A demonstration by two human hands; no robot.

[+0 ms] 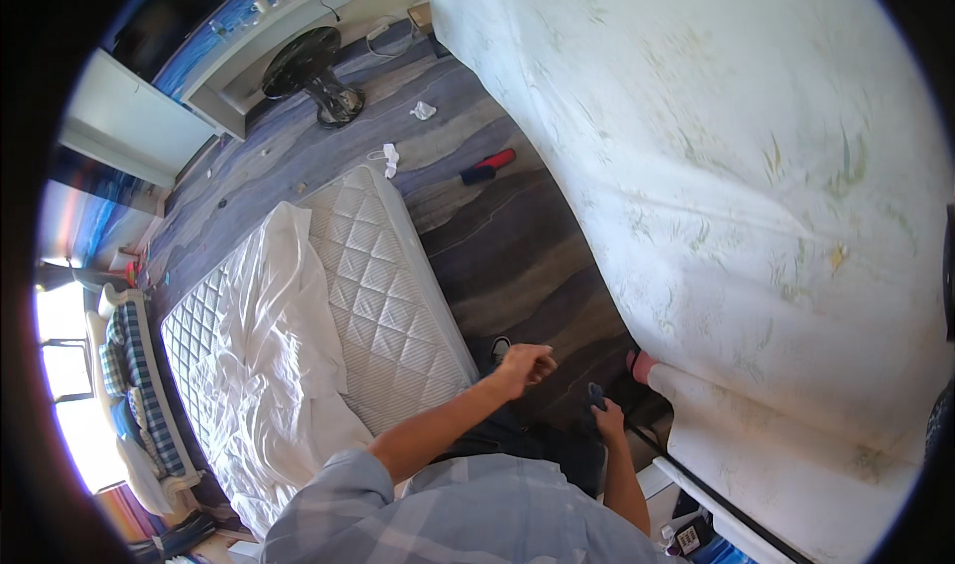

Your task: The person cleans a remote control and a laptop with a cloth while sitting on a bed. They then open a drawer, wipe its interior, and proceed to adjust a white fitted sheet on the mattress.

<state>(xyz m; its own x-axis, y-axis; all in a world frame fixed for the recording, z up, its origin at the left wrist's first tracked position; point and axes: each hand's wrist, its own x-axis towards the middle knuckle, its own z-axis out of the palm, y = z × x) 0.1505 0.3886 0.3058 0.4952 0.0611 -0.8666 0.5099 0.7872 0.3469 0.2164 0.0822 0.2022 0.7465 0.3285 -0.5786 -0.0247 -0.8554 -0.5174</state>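
My left hand (527,369) is held out in front of me near the mattress corner, its fingers curled closed, and nothing shows in them. Lower and to the right, my right hand (610,420) is closed around a small dark blue object (596,396) whose kind I cannot make out. To the right of both hands spreads a large white sheet of fabric (716,186) printed with faint green leaves. A pinkish shape (643,367), perhaps a foot or a hand, shows at its edge. At the left lies a quilted mattress (373,256) with a crumpled white sheet (274,335) on it.
On the dark patterned floor lie a red and dark blue brush-like item (488,166), a white cloth piece (390,159) and a crumpled white scrap (423,110). A black round pedestal table (303,62) stands at the back. A cushioned bench (144,395) is by the window.
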